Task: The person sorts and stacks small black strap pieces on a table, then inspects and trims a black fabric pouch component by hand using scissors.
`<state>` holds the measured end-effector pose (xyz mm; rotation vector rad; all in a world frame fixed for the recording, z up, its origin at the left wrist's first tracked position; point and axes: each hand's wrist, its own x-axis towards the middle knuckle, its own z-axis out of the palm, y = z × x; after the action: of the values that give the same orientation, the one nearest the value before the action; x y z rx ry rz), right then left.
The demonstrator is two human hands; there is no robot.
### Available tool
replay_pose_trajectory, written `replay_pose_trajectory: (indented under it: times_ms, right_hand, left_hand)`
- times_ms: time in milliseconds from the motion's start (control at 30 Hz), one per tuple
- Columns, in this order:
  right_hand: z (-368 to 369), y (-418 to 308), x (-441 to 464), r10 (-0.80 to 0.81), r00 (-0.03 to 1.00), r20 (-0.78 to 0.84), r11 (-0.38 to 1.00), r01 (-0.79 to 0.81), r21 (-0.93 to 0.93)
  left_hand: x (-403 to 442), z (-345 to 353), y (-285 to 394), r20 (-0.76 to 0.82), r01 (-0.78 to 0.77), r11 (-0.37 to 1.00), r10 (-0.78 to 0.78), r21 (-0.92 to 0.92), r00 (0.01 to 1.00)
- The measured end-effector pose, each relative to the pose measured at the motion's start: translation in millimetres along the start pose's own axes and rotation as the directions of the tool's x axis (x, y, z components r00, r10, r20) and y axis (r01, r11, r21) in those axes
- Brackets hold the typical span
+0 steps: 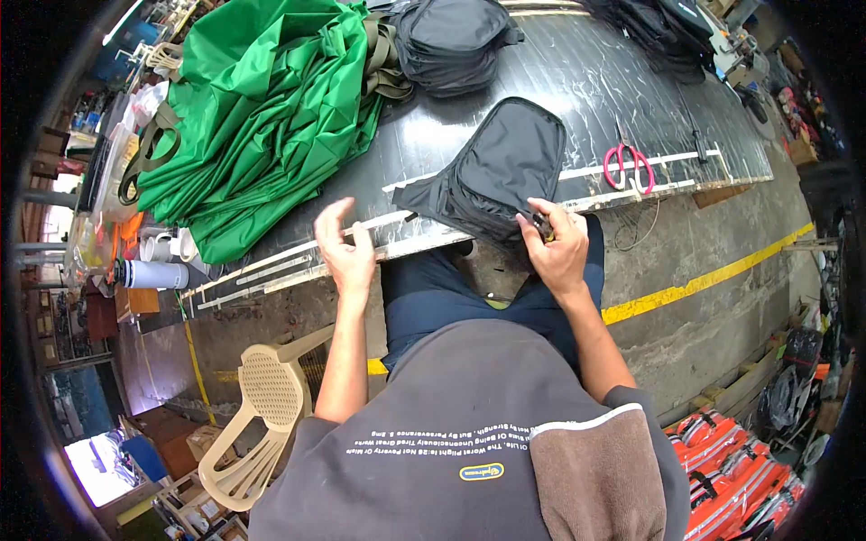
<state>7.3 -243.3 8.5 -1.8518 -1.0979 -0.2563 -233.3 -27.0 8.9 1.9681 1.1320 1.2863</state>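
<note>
A black zippered bag [514, 149] lies at the table's front edge, with a side strap piece spread toward the left. My right hand [559, 248] is closed at the bag's lower right corner, its fingers pinched round a small dark thing [542, 225] whose kind I cannot make out. Left of the bag, my left hand [347, 255] hovers over the table edge, fingers curled but apart, holding nothing. Pink-handled scissors [629, 169] lie on the table to the right of the bag.
A heap of green fabric [262, 126] covers the table's left side. More black bags [451, 45] lie at the back. A white cylindrical container [155, 274] stands at far left. A beige plastic chair [271, 397] is on the floor, and orange reflective gear [735, 473] is piled lower right.
</note>
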Motion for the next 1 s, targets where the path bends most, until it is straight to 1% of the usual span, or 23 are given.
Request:
replay_pose_trajectory:
  times_ms: [67, 100, 133, 200, 233, 267, 300, 333, 367, 400, 433, 467, 533, 567, 633, 667, 767, 800, 833, 900, 1000]
  right_hand:
    - [0, -7, 5, 0.048, 0.997, 0.060, 0.999, -0.048, -0.002]
    - [1, -10, 7, 0.072, 0.993, 0.091, 0.997, -0.072, -0.004]
    - [5, -7, 6, 0.103, 0.986, 0.128, 0.994, -0.105, 0.011]
    - [13, 2, 3, 0.165, 0.966, 0.200, 0.984, -0.174, 0.032]
    - [11, -1, 6, 0.243, 0.941, 0.236, 0.964, -0.261, 0.047]
    - [15, 8, 2, 0.341, 0.906, 0.252, 0.903, -0.390, 0.179]
    - [25, 21, -5, 0.431, 0.858, 0.280, 0.807, -0.505, 0.305]
    - [27, 23, -4, 0.509, 0.800, 0.319, 0.681, -0.600, 0.420]
    - [26, 24, -5, 0.492, 0.813, 0.311, 0.609, -0.576, 0.544]
    - [21, 21, -2, 0.514, 0.788, 0.339, 0.533, -0.603, 0.594]
    - [15, 19, 1, 0.532, 0.762, 0.370, 0.451, -0.625, 0.638]
    - [11, 19, 2, 0.545, 0.735, 0.403, 0.364, -0.641, 0.676]
    - [8, 28, 0, 0.560, 0.697, 0.447, 0.304, -0.675, 0.672]
    - [7, 31, -3, 0.569, 0.680, 0.463, 0.276, -0.688, 0.671]
    - [7, 29, -6, 0.565, 0.689, 0.455, 0.290, -0.681, 0.672]
    - [9, 27, -8, 0.552, 0.716, 0.429, 0.332, -0.660, 0.674]
    - [10, 27, -15, 0.481, 0.795, 0.371, 0.496, -0.595, 0.632]
    - [9, 27, -16, 0.450, 0.821, 0.353, 0.556, -0.566, 0.608]
    - [2, 17, -10, 0.444, 0.819, 0.363, 0.536, -0.567, 0.625]
    - [-10, 16, 0, 0.397, 0.864, 0.308, 0.562, -0.495, 0.663]
    - [-16, 19, 12, 0.341, 0.911, 0.230, 0.592, -0.399, 0.701]
  left_hand:
    - [0, 0, -6, 0.212, -0.181, 0.982, 0.166, 0.049, 0.963]
    - [-1, 8, -1, 0.258, -0.283, 0.958, 0.260, 0.056, 0.931]
    - [-1, 17, 8, 0.290, -0.330, 0.944, 0.313, 0.011, 0.904]
    - [-6, 34, 28, 0.365, -0.315, 0.944, 0.328, -0.095, 0.872]
    - [-9, 43, 34, 0.373, -0.346, 0.931, 0.364, -0.118, 0.853]
    - [-12, 51, 41, 0.381, -0.376, 0.916, 0.401, -0.142, 0.833]
    - [-21, 55, 50, 0.456, -0.187, 0.967, 0.247, -0.173, 0.855]
    - [-29, 59, 59, 0.471, -0.017, 0.983, 0.103, -0.184, 0.876]
    - [-33, 59, 66, 0.499, -0.030, 0.992, 0.086, -0.120, 0.862]
    - [-36, 60, 71, 0.525, -0.047, 0.997, 0.070, -0.056, 0.848]
    - [-39, 63, 72, 0.551, -0.016, 1.000, 0.014, -0.001, 0.834]
    - [-41, 68, 69, 0.569, 0.078, 0.996, -0.042, -0.038, 0.821]
    - [-43, 75, 69, 0.608, 0.268, 0.958, -0.154, -0.099, 0.779]
    - [-44, 76, 68, 0.636, 0.356, 0.919, -0.175, -0.168, 0.752]
    - [-45, 86, 58, 0.570, 0.328, 0.891, -0.099, -0.314, 0.816]
    - [-46, 91, 54, 0.540, 0.341, 0.867, -0.101, -0.365, 0.835]
    - [-32, 89, 80, 0.434, 0.333, 0.835, -0.128, -0.437, 0.892]
    - [-28, 80, 65, 0.477, 0.216, 0.949, -0.085, -0.228, 0.875]
    - [-27, 77, 69, 0.469, 0.150, 0.952, -0.007, -0.267, 0.883]
    - [-27, 73, 77, 0.453, 0.021, 0.939, 0.147, -0.344, 0.880]
    - [-29, 71, 79, 0.455, -0.142, 0.918, 0.313, -0.371, 0.834]
